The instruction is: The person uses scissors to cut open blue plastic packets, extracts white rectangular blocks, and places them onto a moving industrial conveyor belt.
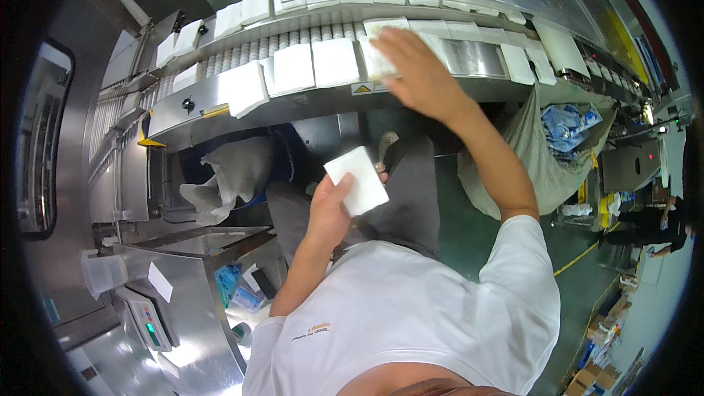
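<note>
My left hand (pixel 331 209) is closed on a white folded cloth pad (pixel 359 182), held in front of my lap with the thumb across its face. The pad is square and looks soft; whether it is one piece or a small stack, I cannot tell. Over the near edge of the conveyor reaches my right hand (pixel 422 77), fingers stretched out and nothing visibly held. Beneath its fingers lies a partly covered white pad (pixel 375 60); contact cannot be made out. More white pads (pixel 335 63) sit left of it along the metal ledge, one of them (pixel 246 89) overhanging the edge.
A roller conveyor (pixel 253 50) crosses ahead, with white pads along its far side. A cloth sack (pixel 499 169) holding blue plastic hangs at right. At left are a white bag (pixel 238 172), a steel bin (pixel 209 240) and a scale (pixel 147 323). Another person (pixel 656 224) stands far right.
</note>
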`<action>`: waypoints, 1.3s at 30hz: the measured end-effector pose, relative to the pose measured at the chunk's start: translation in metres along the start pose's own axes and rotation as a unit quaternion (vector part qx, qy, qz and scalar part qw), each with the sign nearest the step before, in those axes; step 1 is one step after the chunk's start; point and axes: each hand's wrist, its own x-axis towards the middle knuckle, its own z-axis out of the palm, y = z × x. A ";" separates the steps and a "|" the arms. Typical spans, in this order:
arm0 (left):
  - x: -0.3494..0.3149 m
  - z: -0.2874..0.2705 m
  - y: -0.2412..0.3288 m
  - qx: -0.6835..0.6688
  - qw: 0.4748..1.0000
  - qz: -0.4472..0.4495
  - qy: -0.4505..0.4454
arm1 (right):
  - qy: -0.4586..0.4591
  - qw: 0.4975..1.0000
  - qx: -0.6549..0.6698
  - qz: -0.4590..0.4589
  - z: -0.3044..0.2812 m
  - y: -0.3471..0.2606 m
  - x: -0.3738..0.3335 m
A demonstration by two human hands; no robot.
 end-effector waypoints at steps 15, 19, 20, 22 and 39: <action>-0.015 -0.007 -0.009 0.033 0.998 -0.031 0.041 | -0.238 0.886 -0.291 0.272 -0.078 0.249 -0.036; -0.014 -0.005 -0.013 0.038 0.997 -0.034 0.052 | -0.296 0.870 -0.288 0.268 -0.075 0.245 -0.011; -0.013 -0.004 -0.015 0.038 0.997 -0.036 0.053 | -0.301 0.868 -0.294 0.263 -0.074 0.246 -0.007; -0.012 -0.005 -0.017 0.039 0.997 -0.040 0.055 | -0.305 0.866 -0.300 0.260 -0.073 0.252 0.001; -0.013 -0.014 -0.017 0.037 0.998 -0.034 0.037 | -0.039 0.979 -0.186 0.078 -0.070 0.148 -0.072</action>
